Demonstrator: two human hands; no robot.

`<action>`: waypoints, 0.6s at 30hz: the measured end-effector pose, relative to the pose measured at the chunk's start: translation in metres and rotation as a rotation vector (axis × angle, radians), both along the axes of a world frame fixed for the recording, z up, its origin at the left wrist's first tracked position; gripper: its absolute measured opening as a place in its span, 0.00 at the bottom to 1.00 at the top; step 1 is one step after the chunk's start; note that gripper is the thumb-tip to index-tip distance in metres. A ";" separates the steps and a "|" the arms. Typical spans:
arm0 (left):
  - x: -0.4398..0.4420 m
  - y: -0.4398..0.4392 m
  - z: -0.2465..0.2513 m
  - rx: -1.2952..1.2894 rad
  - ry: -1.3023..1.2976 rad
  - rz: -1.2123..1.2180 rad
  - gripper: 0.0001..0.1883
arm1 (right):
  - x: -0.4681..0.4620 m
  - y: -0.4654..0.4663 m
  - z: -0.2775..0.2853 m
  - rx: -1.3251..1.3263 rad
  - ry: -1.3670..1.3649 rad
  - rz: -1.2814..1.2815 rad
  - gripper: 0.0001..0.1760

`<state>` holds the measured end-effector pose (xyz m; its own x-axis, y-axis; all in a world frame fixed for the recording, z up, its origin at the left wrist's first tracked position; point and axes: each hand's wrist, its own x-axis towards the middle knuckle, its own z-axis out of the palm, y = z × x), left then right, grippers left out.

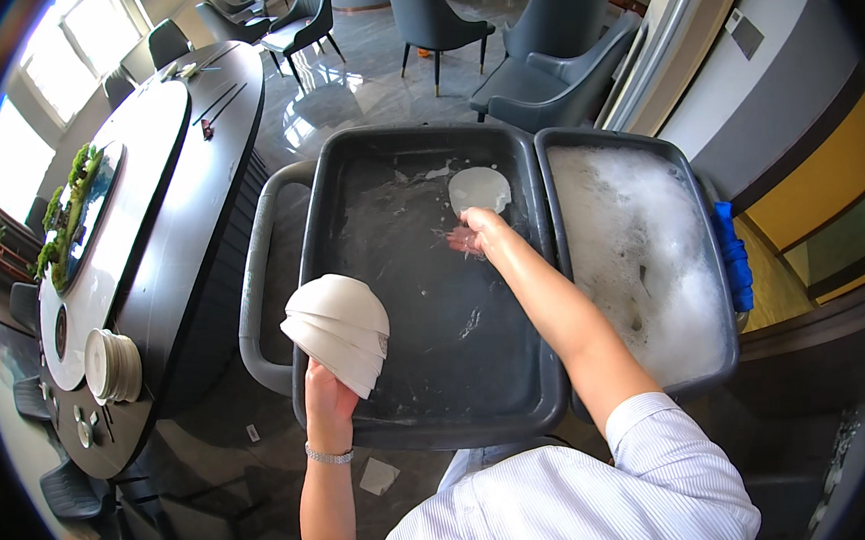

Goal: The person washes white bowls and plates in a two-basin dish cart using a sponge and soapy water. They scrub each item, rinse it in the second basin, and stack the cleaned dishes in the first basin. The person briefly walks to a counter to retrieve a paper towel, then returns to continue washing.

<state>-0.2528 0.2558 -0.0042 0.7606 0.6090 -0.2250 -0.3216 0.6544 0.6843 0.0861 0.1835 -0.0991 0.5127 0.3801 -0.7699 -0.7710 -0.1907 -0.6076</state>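
My left hand [327, 392] holds several nested white bowls [339, 329], tilted on their side above the left edge of a dark grey plastic tub [429, 437]. Clear water fills that tub. At its far right a white round dish [481, 185], probably a bowl, lies in the water. My right hand [473, 231] reaches into the water just on the near side of this dish, its fingers apart and partly under the surface. Whether the thumb touches the dish I cannot tell.
A second grey tub [565, 283] with foamy water adjoins on the right, a blue cloth [732, 256] beside it. A grey cart handle [253, 282] curves at left. An oval table [207, 173] bears stacked plates [113, 365] and chopsticks [229, 107]. Chairs [552, 51] stand beyond.
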 end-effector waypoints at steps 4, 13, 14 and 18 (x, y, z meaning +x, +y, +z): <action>-0.003 0.002 -0.003 0.033 0.012 -0.012 0.23 | 0.013 0.020 -0.021 0.118 0.154 -0.341 0.19; -0.003 0.002 0.008 0.031 -0.001 -0.105 0.24 | 0.003 -0.006 0.008 -0.348 -0.475 -0.322 0.15; -0.005 0.003 0.007 0.027 0.000 -0.103 0.25 | -0.006 -0.007 0.022 -0.406 -0.513 -0.288 0.20; 0.004 -0.005 0.014 0.026 0.024 -0.126 0.29 | 0.003 -0.036 0.023 -0.410 -0.966 -0.147 0.22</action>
<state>-0.2487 0.2504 0.0099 0.8258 0.5152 -0.2293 -0.2216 0.6704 0.7082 0.0892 0.1478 -0.0758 0.9955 0.0680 -0.0659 -0.0269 -0.4640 -0.8854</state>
